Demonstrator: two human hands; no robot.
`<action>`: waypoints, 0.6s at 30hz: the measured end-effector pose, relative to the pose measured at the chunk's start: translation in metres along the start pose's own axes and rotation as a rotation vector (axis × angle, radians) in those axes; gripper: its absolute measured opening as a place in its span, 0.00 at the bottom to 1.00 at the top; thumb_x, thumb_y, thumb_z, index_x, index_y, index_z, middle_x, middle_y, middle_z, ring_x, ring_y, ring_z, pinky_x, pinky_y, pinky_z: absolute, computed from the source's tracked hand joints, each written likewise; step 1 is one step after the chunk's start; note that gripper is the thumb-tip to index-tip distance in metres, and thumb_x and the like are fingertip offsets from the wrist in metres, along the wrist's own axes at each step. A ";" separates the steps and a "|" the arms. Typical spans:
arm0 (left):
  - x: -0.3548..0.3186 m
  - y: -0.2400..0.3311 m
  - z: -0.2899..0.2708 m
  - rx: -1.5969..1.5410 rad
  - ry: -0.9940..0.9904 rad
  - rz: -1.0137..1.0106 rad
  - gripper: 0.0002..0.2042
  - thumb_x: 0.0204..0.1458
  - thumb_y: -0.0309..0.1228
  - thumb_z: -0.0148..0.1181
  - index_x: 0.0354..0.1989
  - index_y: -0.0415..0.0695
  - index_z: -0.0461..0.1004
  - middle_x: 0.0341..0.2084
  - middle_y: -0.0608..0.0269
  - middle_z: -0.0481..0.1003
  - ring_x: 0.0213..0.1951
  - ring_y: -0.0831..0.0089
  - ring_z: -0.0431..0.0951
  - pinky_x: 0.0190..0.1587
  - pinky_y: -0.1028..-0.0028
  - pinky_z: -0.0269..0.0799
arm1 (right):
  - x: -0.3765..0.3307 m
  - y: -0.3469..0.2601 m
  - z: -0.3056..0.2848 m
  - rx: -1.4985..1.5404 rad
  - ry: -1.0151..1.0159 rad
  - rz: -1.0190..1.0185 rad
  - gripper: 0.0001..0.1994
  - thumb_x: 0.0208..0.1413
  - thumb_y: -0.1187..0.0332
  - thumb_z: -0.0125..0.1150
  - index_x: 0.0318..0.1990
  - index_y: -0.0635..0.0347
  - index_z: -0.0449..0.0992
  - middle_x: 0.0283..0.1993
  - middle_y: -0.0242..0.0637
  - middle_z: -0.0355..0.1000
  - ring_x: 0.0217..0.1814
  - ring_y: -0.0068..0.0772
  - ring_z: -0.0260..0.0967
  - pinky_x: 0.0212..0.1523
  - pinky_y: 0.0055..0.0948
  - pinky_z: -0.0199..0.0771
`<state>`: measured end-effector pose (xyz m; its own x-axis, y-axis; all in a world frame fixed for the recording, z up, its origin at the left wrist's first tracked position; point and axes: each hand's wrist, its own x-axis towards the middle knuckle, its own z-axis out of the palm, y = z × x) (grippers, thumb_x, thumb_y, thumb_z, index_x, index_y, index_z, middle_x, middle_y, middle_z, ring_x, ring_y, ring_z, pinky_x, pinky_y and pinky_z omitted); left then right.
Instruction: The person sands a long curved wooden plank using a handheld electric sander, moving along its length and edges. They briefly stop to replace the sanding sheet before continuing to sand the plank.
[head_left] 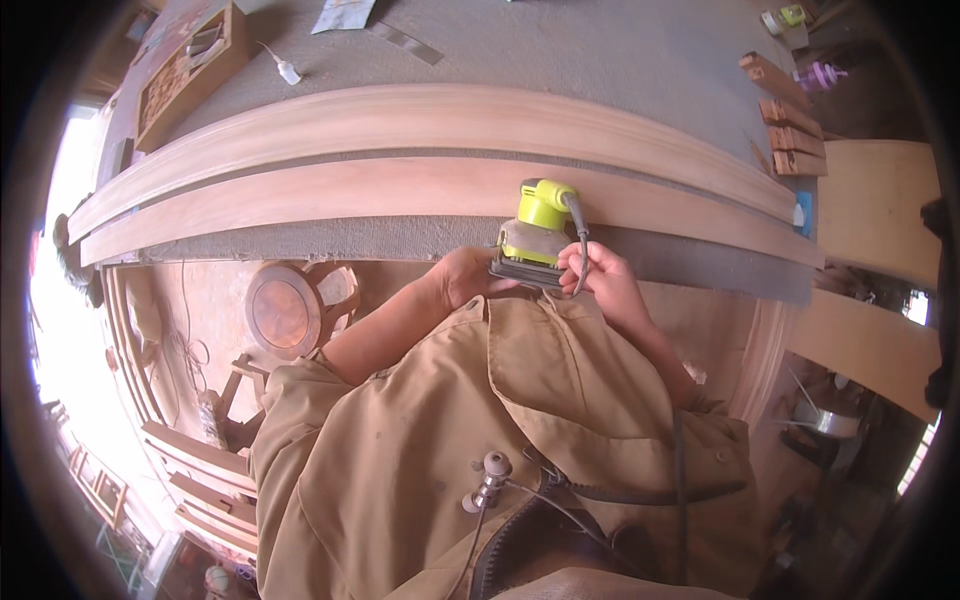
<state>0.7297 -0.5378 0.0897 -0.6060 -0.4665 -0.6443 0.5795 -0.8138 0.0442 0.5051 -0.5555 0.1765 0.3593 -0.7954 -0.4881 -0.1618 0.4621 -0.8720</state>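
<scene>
A lime-green and grey electric sheet sander (535,225) is held close to my body, tilted, its flat dark pad towards me. My left hand (468,275) grips the left side of its base; some of its fingers are hidden behind the pad. With bent, closed fingers my right hand (603,280) holds the base's right edge. The sander's grey cord loops from its top down past the right fingers. Just beyond lie two long pale wooden boards (360,185), side by side on the carpet-covered bench (300,240); the farther one has a moulded profile.
On the bench's far left stand a wooden tray (190,85) of small pieces and a small white bottle (287,72). Several wooden blocks (795,135) line the right edge. A round-seated wooden stool (285,308) stands below the bench, and stacked slats (205,490) lie at lower left.
</scene>
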 end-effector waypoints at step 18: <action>-0.066 0.000 0.030 1.079 0.015 0.277 0.20 0.61 0.38 0.45 0.54 0.33 0.65 0.48 0.49 0.71 0.45 0.61 0.75 0.47 0.64 0.72 | 0.007 0.026 0.004 -0.746 0.256 -0.616 0.05 0.43 0.66 0.66 0.26 0.55 0.77 0.25 0.32 0.67 0.31 0.35 0.67 0.32 0.34 0.70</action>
<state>0.7536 -0.5174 0.1553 -0.5185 -0.6803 -0.5180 -0.0878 -0.5603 0.8236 0.5074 -0.5472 0.1512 0.3800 -0.9143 0.1400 -0.5809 -0.3537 -0.7331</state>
